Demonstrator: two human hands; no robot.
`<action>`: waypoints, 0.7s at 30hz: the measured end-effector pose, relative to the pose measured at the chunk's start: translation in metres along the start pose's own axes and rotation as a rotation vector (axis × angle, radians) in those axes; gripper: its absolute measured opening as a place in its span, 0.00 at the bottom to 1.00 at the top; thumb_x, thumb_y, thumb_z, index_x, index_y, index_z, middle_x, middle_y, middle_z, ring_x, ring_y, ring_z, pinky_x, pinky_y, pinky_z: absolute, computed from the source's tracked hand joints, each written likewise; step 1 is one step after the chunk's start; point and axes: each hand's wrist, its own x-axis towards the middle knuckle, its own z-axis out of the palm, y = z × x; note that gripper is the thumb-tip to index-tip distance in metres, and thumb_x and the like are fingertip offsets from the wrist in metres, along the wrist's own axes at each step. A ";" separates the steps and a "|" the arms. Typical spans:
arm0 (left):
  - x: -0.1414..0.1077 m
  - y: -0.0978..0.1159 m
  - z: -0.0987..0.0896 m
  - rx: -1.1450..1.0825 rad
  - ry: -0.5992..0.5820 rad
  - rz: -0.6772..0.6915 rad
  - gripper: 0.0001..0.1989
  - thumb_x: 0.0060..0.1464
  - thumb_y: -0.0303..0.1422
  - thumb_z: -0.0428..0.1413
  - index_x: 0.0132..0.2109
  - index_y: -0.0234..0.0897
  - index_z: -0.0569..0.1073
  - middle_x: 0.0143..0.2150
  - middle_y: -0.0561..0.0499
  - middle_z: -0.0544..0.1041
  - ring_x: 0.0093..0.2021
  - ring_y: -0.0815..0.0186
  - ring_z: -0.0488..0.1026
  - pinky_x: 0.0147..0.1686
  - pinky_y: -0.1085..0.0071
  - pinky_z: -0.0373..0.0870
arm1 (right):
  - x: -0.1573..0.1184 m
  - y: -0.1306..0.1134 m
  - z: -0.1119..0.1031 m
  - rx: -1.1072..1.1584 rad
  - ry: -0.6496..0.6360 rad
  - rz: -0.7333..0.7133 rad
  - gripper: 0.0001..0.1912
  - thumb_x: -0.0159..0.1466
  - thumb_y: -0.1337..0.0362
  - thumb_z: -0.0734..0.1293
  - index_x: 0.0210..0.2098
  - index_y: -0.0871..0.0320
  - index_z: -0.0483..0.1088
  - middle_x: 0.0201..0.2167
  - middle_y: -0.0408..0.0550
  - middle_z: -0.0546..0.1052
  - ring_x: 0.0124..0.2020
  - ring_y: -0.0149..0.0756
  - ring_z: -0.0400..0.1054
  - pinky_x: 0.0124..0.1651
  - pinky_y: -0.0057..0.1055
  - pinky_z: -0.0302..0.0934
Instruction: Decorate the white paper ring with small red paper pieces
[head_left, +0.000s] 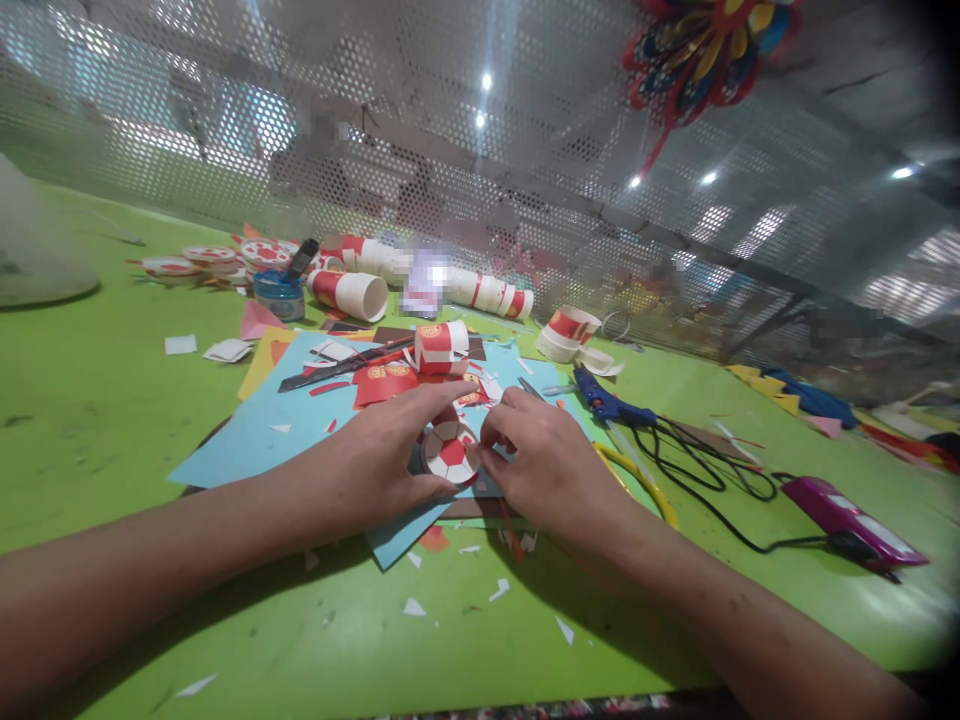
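A small round disc (450, 453) with a red and white pattern like a football lies over the blue paper (247, 435). My left hand (382, 450) curves round its left side, thumb at the lower edge and fingers at the upper edge, gripping it. At the disc's right edge is my right hand (544, 450), its fingers curled and pinched together; what they hold, if anything, is too small to tell. Just beyond the hands, a red and white paper cup piece (441, 347) rests near red paper pieces (385, 384).
A blue glue gun (611, 400) with a black cable lies right, near yellow-handled scissors (637, 480) and a magenta power strip (855, 522). Behind are a blue jar (279, 296), paper cups (349, 293) and a mesh screen (420, 150). White scraps dot the green table (300, 640).
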 end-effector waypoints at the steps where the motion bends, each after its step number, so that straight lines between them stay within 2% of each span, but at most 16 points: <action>1: 0.000 0.000 0.000 -0.003 -0.001 0.000 0.37 0.46 0.30 0.61 0.64 0.36 0.60 0.45 0.47 0.74 0.37 0.63 0.71 0.39 0.66 0.70 | -0.001 0.000 0.000 -0.014 0.002 -0.004 0.06 0.60 0.69 0.69 0.26 0.60 0.69 0.28 0.47 0.69 0.29 0.35 0.62 0.30 0.32 0.51; 10: 0.000 0.000 0.000 0.011 -0.013 0.003 0.39 0.45 0.29 0.62 0.64 0.36 0.59 0.48 0.44 0.75 0.42 0.59 0.73 0.43 0.63 0.71 | -0.003 -0.005 -0.002 -0.067 -0.003 0.009 0.05 0.60 0.71 0.66 0.28 0.60 0.70 0.30 0.50 0.70 0.31 0.37 0.62 0.28 0.33 0.48; 21: -0.002 -0.001 -0.001 0.022 -0.016 0.018 0.38 0.46 0.29 0.63 0.63 0.37 0.60 0.49 0.44 0.75 0.44 0.59 0.73 0.43 0.63 0.70 | -0.005 -0.007 -0.007 0.011 -0.015 0.051 0.06 0.60 0.72 0.66 0.27 0.60 0.68 0.29 0.47 0.69 0.30 0.35 0.60 0.30 0.31 0.49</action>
